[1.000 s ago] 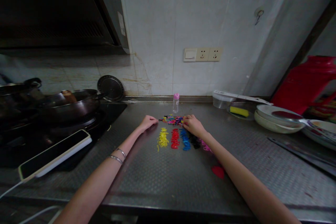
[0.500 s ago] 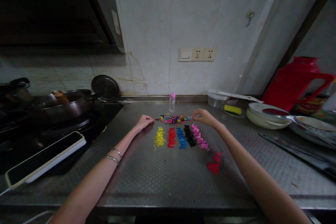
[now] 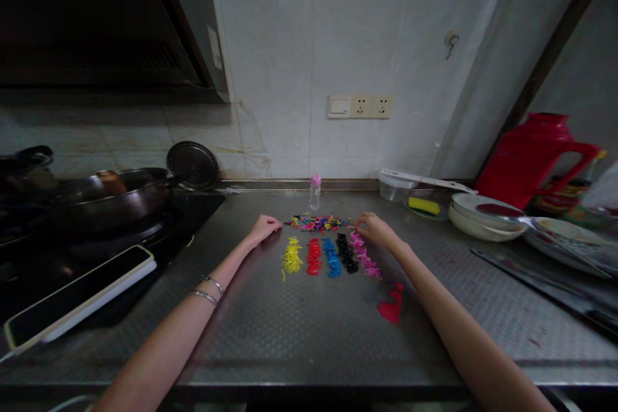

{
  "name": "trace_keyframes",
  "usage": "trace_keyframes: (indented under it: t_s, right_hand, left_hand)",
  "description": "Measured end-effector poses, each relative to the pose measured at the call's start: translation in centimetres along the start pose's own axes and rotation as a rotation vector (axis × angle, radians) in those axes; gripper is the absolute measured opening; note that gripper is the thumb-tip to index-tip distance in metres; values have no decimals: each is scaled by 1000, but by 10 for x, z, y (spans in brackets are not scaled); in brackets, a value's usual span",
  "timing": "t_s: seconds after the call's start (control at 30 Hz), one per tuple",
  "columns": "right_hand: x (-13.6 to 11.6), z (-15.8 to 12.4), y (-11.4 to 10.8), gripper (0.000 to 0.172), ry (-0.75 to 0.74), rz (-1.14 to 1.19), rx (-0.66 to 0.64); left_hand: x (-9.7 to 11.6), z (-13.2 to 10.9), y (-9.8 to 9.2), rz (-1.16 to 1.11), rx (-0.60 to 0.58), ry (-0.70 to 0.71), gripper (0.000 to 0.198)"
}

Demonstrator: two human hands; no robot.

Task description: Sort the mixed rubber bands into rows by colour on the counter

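R hand [image 3: 373, 229] is curled (can't tell if pinching) just R of mixed-clr pile [image 3: 317, 224], nr pink row [image 3: 365, 256].

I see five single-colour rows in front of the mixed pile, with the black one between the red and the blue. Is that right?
Not quite: in the head view, the black row lies between the blue row and the pink row. The count of five and their place in front of the mixed pile are right.
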State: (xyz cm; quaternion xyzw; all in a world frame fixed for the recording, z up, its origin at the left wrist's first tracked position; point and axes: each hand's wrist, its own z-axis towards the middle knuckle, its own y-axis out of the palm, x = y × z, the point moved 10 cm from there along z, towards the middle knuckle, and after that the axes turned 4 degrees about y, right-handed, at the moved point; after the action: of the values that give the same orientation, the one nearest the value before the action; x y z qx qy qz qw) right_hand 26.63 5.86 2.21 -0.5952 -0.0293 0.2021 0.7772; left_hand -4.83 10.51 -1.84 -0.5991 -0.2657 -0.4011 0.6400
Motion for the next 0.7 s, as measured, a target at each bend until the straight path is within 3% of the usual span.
trace_keyframes:
  t_s: [0.17,0.4,0.7]
  right_hand:
    - [-8,-3,-1,18,-37,-53,-36]
    - [0,-5,2,18,-47,-19,-65]
    - [17,-6,-4,26,12,-10,56]
  left_hand:
    - [1,0,-1,2,10,8,28]
    - [1,1,-1,16,15,12,28]
    - [2,3,0,28,37,79,26]
